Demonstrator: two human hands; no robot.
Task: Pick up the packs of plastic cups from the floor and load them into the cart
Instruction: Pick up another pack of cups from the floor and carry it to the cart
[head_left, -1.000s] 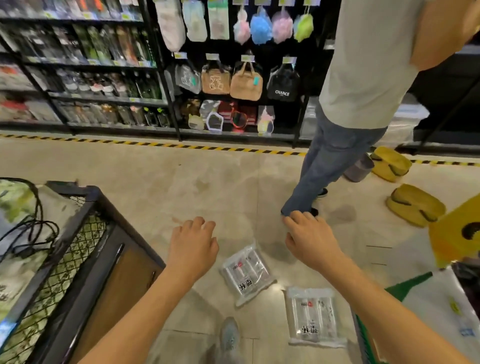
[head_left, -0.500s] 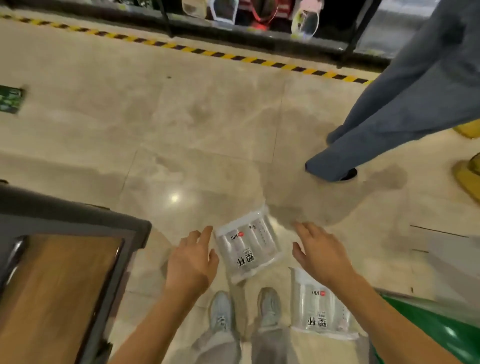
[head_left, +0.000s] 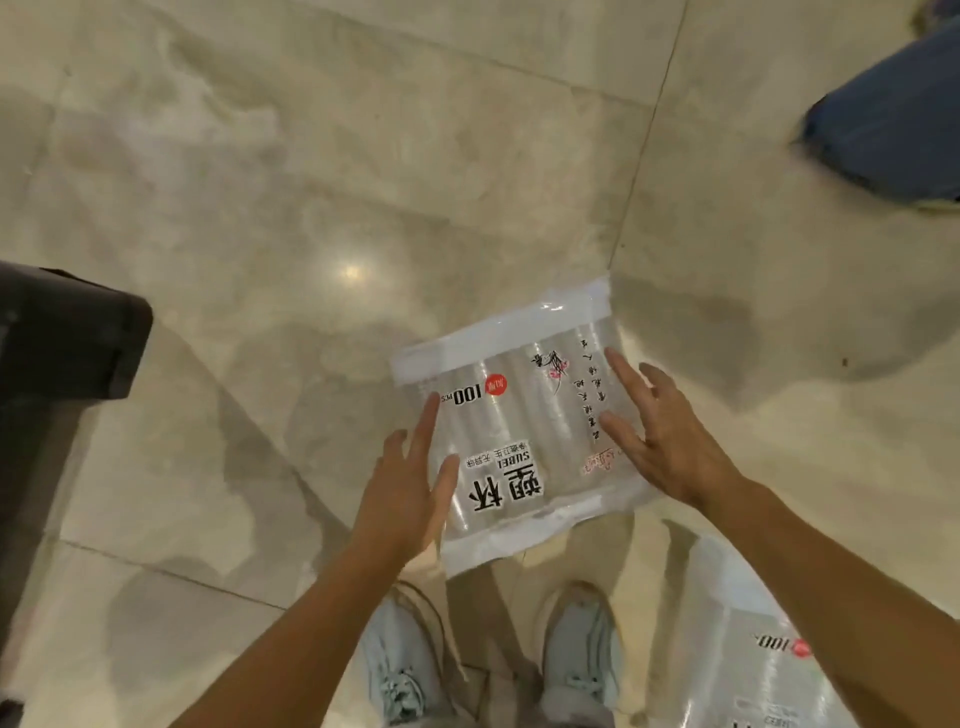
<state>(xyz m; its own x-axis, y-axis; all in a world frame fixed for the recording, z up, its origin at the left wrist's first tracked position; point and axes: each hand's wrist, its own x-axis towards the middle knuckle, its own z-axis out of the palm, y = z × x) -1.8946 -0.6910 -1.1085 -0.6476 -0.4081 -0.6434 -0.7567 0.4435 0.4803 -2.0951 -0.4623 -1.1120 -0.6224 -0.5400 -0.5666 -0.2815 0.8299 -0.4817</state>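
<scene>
A clear pack of plastic cups (head_left: 519, 415) with black print lies flat on the beige floor in front of my shoes. My left hand (head_left: 405, 488) reaches its left edge with fingers straight, fingertips on the wrapper. My right hand (head_left: 660, 441) lies over its right side, fingers spread and straight. A second pack of cups (head_left: 743, 660) lies at the lower right, partly hidden under my right forearm. A dark corner of the cart (head_left: 67, 348) juts in at the left edge.
Another person's jeans leg and shoe (head_left: 893, 130) stand at the upper right. My two pale blue shoes (head_left: 582, 654) are at the bottom, just behind the pack. Glossy floor tiles (head_left: 311, 182) spread ahead.
I have bent lower, so the floor fills the view. Both hands dropped from either side of the pack onto it. The shelves are out of sight.
</scene>
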